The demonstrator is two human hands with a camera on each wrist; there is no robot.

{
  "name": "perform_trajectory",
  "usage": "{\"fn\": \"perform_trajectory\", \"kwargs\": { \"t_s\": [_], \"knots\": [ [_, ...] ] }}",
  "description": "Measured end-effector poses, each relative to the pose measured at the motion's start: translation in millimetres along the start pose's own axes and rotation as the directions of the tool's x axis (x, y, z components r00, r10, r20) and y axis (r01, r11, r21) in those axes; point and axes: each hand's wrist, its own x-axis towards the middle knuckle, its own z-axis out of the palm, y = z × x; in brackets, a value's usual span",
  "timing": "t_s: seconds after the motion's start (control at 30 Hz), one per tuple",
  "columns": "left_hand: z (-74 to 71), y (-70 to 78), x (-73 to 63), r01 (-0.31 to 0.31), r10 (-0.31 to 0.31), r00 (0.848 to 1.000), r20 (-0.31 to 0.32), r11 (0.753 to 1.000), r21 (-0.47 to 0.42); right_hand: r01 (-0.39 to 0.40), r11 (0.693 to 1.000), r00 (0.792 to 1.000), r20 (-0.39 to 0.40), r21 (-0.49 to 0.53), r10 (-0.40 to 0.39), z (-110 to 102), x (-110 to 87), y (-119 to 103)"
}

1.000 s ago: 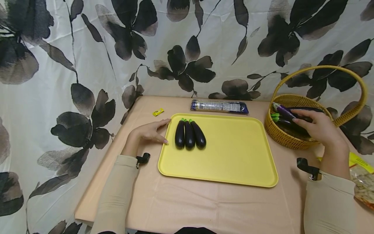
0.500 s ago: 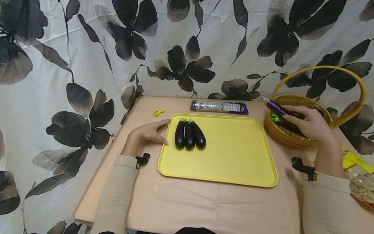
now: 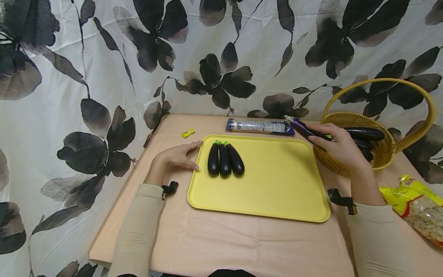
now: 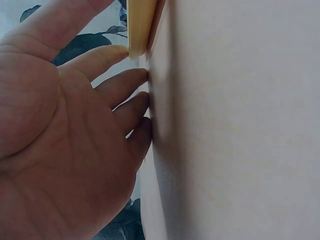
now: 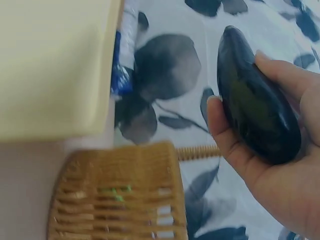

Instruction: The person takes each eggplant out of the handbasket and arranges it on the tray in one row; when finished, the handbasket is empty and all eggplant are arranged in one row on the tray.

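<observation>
My right hand (image 3: pixel 337 146) grips a dark purple eggplant (image 3: pixel 299 127), its paler stem end pointing left and away. It is above the wicker basket's left rim, near the tray's far right corner. In the right wrist view, thumb and fingers curl round the glossy eggplant (image 5: pixel 255 95). My left hand (image 3: pixel 174 157) touches the left edge of the yellow tray (image 3: pixel 270 184); in the left wrist view its fingers (image 4: pixel 122 87) are spread and fairly straight. Three small black eggplants (image 3: pixel 225 159) with green tips lie side by side on the tray's left part.
The wicker basket (image 3: pixel 330 161) with a tall hoop handle holds more dark eggplants (image 3: pixel 367 134). A long blue and silver packet (image 3: pixel 259 126) lies behind the tray. A small yellow wrapped piece (image 3: pixel 188 133) is at back left. A yellow, partly see-through bag (image 3: pixel 420 209) lies at right.
My right hand has lifted the purple eggplant out of the basket and carried it left toward the tray. The left hand and the three eggplants on the tray have stayed put.
</observation>
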Motion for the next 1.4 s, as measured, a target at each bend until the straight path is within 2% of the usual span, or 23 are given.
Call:
{"fn": "perform_trajectory", "kwargs": {
  "t_s": [0.1, 0.27, 0.43, 0.6, 0.8, 0.87, 1.2, 1.4],
  "knots": [
    [0.3, 0.4, -0.3, 0.002, -0.002, 1.0, -0.001, 1.0, -0.008, 0.016, 1.0, 1.0, 0.017, 0.027, -0.016, 10, 2.8, -5],
    [1.0, 1.4, -1.2, 0.004, -0.004, 1.0, -0.001, 1.0, -0.016, -0.008, 0.996, 0.996, 0.085, 0.091, 0.0, 24, 6.4, -10],
    [0.9, 2.0, -1.7, 0.005, -0.005, 1.0, 0.0, 1.0, -0.014, 0.012, 0.996, 0.993, 0.117, 0.092, -0.023, 37, 9.8, -11],
    [1.0, 1.6, -1.2, 0.004, -0.004, 1.0, 0.002, 1.0, -0.004, 0.054, 0.995, 0.985, 0.16, 0.088, -0.068, 51, 13.2, -13],
    [0.9, 1.1, -0.8, 0.011, -0.011, 1.0, -0.001, 1.0, -0.004, 0.168, 0.979, 0.961, 0.203, 0.115, -0.189, 63, 16.0, -13],
    [0.8, 1.3, -0.9, 0.012, -0.012, 1.0, -0.005, 1.0, -0.006, 0.186, 0.975, 0.955, 0.21, 0.117, -0.208, 67, 16.3, -13],
    [2.9, -1.2, -1.2, 0.023, -0.024, 1.0, -0.009, 1.0, -0.018, 0.176, 0.984, 0.95, 0.263, -0.013, -0.166, 84, 21.1, -19],
    [5.2, -2.3, -1.2, 0.011, -0.012, 1.0, -0.015, 1.0, -0.02, 0.182, 0.983, 0.937, 0.3, 0.019, -0.179, 99, 25.9, -22]
  ]
}}
